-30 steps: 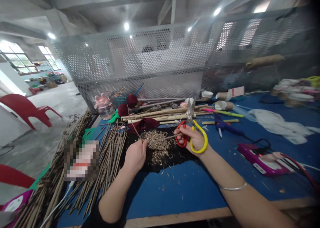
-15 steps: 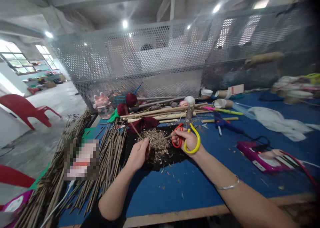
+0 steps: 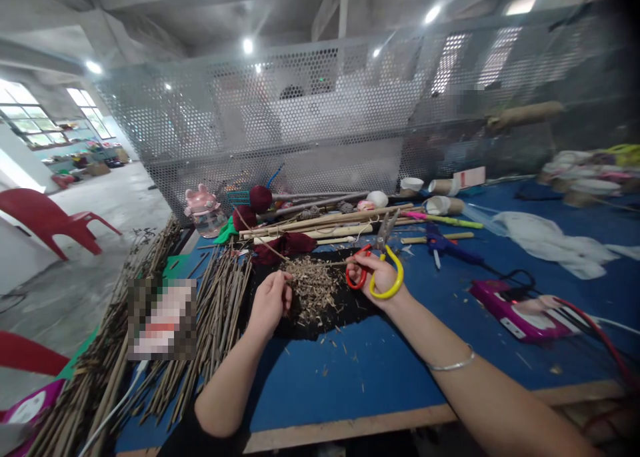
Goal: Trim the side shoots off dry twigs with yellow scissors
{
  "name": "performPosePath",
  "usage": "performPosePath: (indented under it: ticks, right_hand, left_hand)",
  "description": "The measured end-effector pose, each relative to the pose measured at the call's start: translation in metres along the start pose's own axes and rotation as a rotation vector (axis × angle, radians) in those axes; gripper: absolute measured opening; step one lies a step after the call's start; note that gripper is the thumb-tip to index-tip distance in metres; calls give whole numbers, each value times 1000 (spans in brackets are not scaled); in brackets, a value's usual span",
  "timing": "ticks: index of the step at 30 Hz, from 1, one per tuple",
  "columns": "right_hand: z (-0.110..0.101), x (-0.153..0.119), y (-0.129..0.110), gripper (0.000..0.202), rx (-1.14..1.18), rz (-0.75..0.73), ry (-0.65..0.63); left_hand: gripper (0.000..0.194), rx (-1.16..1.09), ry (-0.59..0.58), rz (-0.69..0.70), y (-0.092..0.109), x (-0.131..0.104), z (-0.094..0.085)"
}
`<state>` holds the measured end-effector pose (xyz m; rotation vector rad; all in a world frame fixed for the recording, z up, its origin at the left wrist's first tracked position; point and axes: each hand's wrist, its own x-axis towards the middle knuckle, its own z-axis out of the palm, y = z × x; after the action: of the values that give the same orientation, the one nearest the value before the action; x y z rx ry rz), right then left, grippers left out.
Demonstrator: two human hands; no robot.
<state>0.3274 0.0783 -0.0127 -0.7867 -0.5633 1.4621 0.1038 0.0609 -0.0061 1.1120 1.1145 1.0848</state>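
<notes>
My left hand is closed at the left side of a pile of chopped stem pieces on a black cloth. A thin twig passes up and leftward from its fingertips. My right hand is closed around scissors with one red and one yellow handle, blades pointing up and away. Its fingertips also pinch the right end of a thin stem that runs above the pile toward my left hand.
Cut sticks lie left of the cloth, with longer branches beyond. Bamboo poles and dark red balls are behind. A blue glue gun and magenta power strip lie right.
My left hand has moved slightly left and up, and the twig above it reaches higher. The scissors have tilted to the right, with their blades now spread apart.
</notes>
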Motion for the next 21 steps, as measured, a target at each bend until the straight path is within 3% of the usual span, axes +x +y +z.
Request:
performPosePath:
  ticks: [5, 10, 12, 14, 17, 21]
  right_hand:
    - [10, -8, 0, 17, -35, -86, 24]
    - [14, -13, -2, 22, -78, -165, -25]
    - [14, -13, -3, 23, -70, -176, -34]
    - [16, -14, -2, 25, -53, -161, -40]
    - [22, -18, 1, 28, -52, -115, -63]
    - [32, -29, 15, 31, -191, -131, -108]
  left_hand:
    - [49, -398, -179, -355, 14, -3, -3]
    - [44, -629, -277, -497, 26, -5, -9]
    - [33, -619, -301, -478, 26, -6, -9]
    - [25, -570, -280, -370, 23, -8, -5]
    - [27, -513, -196, -184, 16, -9, 2]
    - [27, -536, -109, -53, 9, -7, 8]
